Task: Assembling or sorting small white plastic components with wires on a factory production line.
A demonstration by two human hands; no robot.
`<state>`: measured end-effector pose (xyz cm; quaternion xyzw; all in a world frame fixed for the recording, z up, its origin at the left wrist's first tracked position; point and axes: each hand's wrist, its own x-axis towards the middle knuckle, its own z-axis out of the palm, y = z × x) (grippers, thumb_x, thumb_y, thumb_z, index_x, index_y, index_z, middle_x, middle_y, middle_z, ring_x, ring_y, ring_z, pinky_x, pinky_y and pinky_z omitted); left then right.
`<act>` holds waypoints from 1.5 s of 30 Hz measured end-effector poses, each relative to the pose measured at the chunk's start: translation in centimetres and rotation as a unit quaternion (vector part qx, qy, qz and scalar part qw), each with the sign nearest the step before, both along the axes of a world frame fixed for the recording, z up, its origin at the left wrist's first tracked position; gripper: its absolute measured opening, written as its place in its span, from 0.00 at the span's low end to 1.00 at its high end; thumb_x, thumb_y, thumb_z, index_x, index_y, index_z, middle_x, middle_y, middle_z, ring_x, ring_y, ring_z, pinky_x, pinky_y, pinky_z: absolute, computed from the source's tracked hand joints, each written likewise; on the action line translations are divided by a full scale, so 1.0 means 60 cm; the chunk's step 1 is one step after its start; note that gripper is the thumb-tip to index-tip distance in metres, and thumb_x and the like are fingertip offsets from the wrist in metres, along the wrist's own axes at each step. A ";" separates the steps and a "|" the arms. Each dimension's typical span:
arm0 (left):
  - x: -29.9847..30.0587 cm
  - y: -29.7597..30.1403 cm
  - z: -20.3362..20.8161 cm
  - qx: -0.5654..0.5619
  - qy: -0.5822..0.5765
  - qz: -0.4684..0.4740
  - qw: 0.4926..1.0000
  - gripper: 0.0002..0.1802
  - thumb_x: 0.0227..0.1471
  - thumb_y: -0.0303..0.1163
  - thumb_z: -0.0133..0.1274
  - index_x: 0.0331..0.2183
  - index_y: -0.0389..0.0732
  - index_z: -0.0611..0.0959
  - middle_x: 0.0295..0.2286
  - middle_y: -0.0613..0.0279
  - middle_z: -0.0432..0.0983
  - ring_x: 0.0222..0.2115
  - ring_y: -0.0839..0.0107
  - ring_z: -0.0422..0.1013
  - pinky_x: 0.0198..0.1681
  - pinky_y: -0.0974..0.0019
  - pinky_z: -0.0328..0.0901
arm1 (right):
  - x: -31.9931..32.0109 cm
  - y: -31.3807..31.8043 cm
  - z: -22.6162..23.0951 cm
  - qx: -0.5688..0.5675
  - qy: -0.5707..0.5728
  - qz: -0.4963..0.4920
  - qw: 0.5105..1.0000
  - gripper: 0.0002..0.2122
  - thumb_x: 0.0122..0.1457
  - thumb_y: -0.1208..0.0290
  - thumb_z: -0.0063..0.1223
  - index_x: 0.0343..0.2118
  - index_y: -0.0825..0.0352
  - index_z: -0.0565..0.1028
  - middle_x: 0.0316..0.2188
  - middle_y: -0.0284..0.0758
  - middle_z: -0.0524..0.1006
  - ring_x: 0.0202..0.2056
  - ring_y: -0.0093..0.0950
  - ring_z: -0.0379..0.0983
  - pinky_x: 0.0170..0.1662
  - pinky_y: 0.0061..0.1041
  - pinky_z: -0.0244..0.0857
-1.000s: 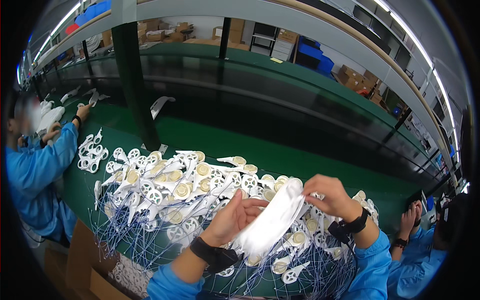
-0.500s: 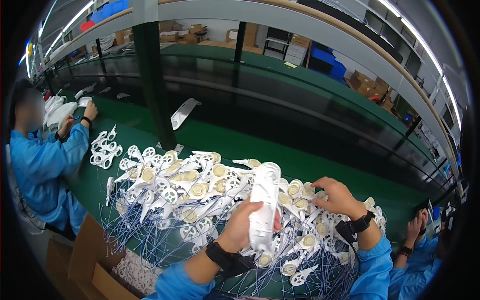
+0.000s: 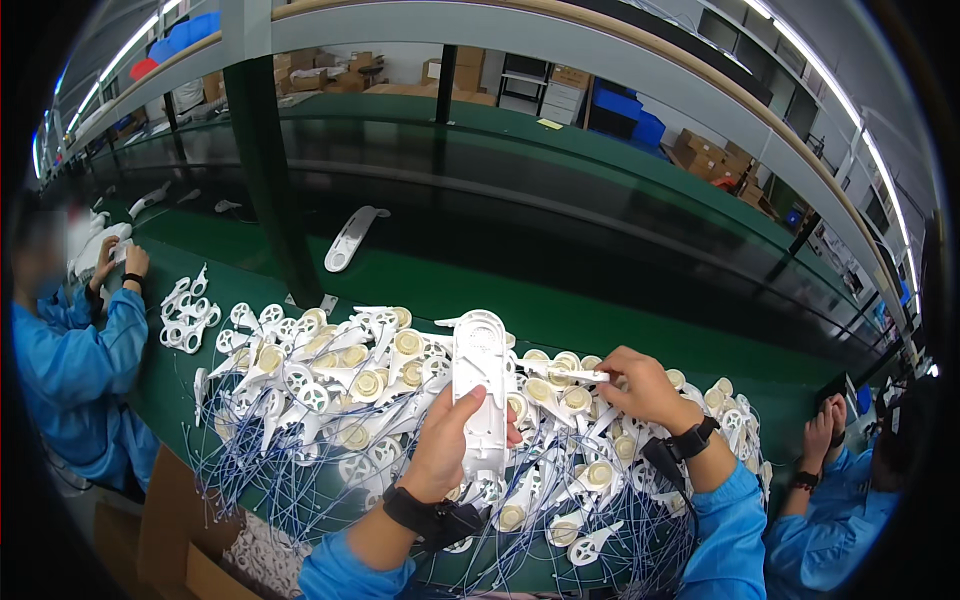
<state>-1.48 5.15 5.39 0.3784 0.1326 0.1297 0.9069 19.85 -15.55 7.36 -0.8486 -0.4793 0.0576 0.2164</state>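
My left hand (image 3: pixel 443 445) is closed around a long white plastic housing (image 3: pixel 481 350), held upright above the heap with its rounded end pointing away from me. Its ribbed, hollow inner side faces up. Between the fingertips of my right hand (image 3: pixel 645 388) is a thin white plastic piece (image 3: pixel 585 375), seen edge-on just right of the housing. Under both hands spreads a heap of white arm-shaped parts (image 3: pixel 365 384), many with round cream discs. Thin blue and white wires (image 3: pixel 290 470) trail from them toward me.
Another white housing (image 3: pixel 352 240) lies beyond the heap, near a dark green post (image 3: pixel 270 190). White ring-shaped parts (image 3: pixel 188 315) sit at left. Co-workers in blue sleeves (image 3: pixel 80 355) work on both sides. A cardboard box (image 3: pixel 175 510) with white parts stands lower left.
The housing in my left hand has turned, showing its inner side, and moved left in the picture. My right hand has lifted a thin white piece from the heap. The whole view has shifted slightly.
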 end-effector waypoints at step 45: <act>-0.018 -0.042 0.023 0.423 0.009 -0.127 0.897 0.17 0.54 0.30 0.52 0.44 0.32 0.73 0.28 0.52 0.78 0.29 0.67 0.76 0.33 0.65 0.68 | -0.154 0.027 0.053 0.338 0.191 0.003 0.921 0.14 0.47 0.77 0.64 0.39 0.71 0.79 0.32 0.38 0.77 0.31 0.24 0.75 0.34 0.19 0.71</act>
